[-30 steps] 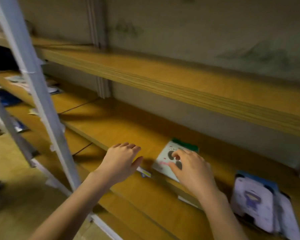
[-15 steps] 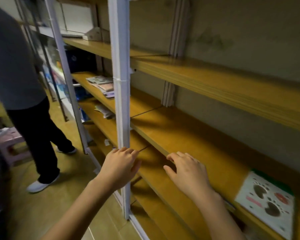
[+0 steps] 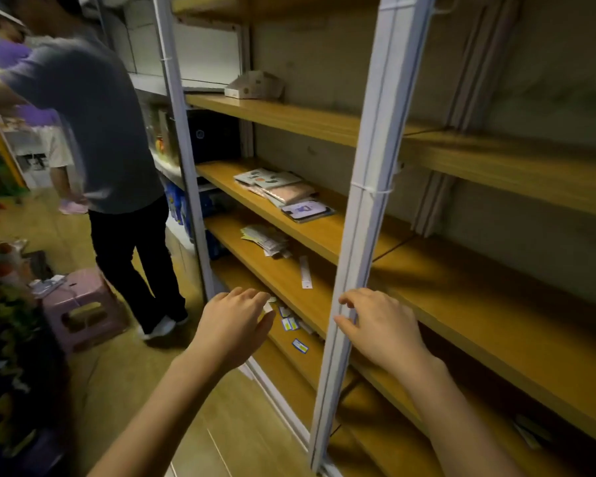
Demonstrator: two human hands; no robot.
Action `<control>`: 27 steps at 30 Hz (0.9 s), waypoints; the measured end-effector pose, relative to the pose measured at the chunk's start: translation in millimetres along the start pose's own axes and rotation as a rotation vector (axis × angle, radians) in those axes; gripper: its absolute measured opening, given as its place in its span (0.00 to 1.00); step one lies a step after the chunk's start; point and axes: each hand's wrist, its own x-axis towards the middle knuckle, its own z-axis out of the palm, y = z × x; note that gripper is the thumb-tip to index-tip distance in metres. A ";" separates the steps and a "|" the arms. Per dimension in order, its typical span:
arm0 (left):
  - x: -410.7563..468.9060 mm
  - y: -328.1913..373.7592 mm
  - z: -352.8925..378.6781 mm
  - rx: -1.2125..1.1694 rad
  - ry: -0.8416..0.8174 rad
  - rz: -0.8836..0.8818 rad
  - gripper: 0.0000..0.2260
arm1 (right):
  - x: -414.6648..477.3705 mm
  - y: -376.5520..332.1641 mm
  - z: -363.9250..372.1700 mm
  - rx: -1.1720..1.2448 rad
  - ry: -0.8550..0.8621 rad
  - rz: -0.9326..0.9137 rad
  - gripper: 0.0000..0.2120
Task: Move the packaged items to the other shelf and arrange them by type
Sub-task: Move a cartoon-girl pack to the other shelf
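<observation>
A loose pile of flat packaged items (image 3: 283, 189) lies on a wooden shelf of the left bay, with a purple-and-white pack (image 3: 307, 210) at its near end. On the shelf below sits a smaller heap of pale packets (image 3: 267, 239). My left hand (image 3: 233, 327) hovers empty with its fingers apart, left of the white upright post (image 3: 365, 215). My right hand (image 3: 381, 327) is just right of that post, fingers spread, holding nothing, above the bare wooden shelf (image 3: 479, 325) of the right bay.
A person in a grey shirt and dark trousers (image 3: 117, 160) stands close on the left beside a pink stool (image 3: 83, 306). Small blue and yellow labels (image 3: 291, 323) dot a low shelf. A cardboard box (image 3: 253, 86) rests on an upper shelf.
My view has swung left, away from the panda-print pack on the right bay. My right hand let go of it. Both hands now hang empty near the post.
</observation>
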 end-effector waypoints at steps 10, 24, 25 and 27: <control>46.3 -79.4 17.3 0.026 -0.002 0.000 0.16 | 93.3 -59.8 31.8 -0.022 -0.002 -0.087 0.17; 229.0 -182.5 52.7 0.068 -0.076 0.059 0.18 | 304.0 -62.4 72.2 0.096 0.008 0.120 0.19; 238.7 -189.3 57.0 0.061 -0.077 0.060 0.18 | 316.5 -62.0 75.7 0.092 0.007 0.137 0.19; 252.9 -199.0 62.7 0.060 -0.084 0.068 0.18 | 332.8 -61.8 80.3 0.095 -0.002 0.168 0.20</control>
